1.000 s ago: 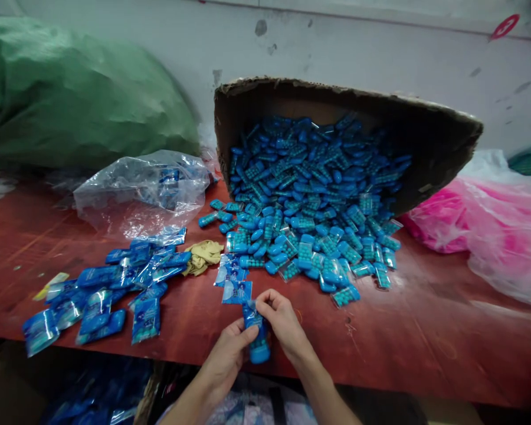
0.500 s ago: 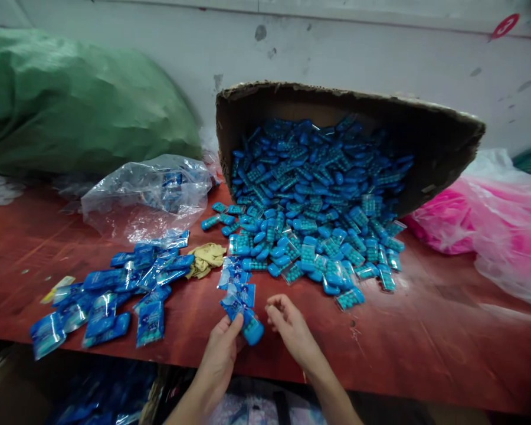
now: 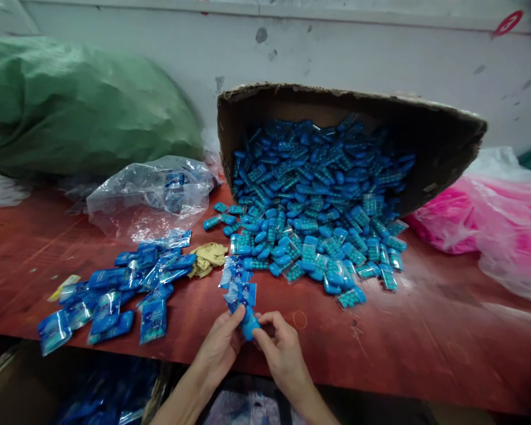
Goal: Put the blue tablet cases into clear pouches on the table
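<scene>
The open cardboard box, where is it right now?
In the head view, the cardboard box sits at the back of the red tabletop, right of centre, between the clear plastic bag and the pink plastic-wrapped bundle, blue containers spilling out.

Left of the box [image 3: 451, 147], a sack [image 3: 84, 112] is cut off; right of it, a bag [image 3: 513, 230]. In front, the left hand [image 3: 223, 341] and right hand [image 3: 285, 351] partly hide a packet [image 3: 249, 326].

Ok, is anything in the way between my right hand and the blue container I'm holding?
Nothing visible: your right hand appears to touch the blue container at its near end, while your left hand grips it from the left.
</scene>
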Motion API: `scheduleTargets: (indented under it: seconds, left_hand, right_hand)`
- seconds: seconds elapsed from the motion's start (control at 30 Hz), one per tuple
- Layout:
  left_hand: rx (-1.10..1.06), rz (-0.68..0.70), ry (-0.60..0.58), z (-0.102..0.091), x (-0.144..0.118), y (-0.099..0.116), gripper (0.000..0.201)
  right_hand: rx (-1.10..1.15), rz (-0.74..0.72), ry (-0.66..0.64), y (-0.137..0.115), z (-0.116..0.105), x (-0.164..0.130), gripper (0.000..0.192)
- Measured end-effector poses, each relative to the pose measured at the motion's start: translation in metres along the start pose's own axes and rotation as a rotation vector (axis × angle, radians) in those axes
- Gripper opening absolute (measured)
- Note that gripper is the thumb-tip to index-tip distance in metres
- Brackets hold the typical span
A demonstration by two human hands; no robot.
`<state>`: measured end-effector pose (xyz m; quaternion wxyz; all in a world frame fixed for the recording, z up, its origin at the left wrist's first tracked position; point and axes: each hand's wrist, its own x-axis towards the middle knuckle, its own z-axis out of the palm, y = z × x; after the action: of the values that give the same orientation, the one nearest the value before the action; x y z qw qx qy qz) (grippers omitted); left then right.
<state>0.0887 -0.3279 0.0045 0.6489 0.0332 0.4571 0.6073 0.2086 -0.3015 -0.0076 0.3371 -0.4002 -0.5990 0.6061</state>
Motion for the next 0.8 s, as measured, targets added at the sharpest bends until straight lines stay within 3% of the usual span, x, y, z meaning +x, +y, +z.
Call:
scheduleTargets:
  seconds: [0.1,0.2,0.33,0.5,0.8]
  left_hand:
    - [-0.036,-0.021,-0.086,-0.003,-0.002,0.000,0.013]
    - [-0.066,-0.087,-0.142,-0.007,-0.003,0.000,0.014]
    - [-0.104,-0.155,-0.223,-0.011,-0.002,-0.003,0.019]
    - [-0.113,-0.113,-0.226,-0.005,-0.002,-0.011,0.014]
    - [-0.155,-0.038,-0.137,0.005,-0.010,-0.025,0.013]
  right_hand:
    - [0.181,0.071,0.007,0.009,-0.006,0.007,0.013]
    - [0.228,0.042,-0.001,0.013,-0.014,0.014,0.032]
    - [0.247,0.033,-0.160,0.007,-0.022,0.016,0.053]
    - [0.151,0.000,-0.194,0.003,-0.022,0.014,0.037]
    - [0.130,0.012,-0.161,0.004,-0.018,0.010,0.033]
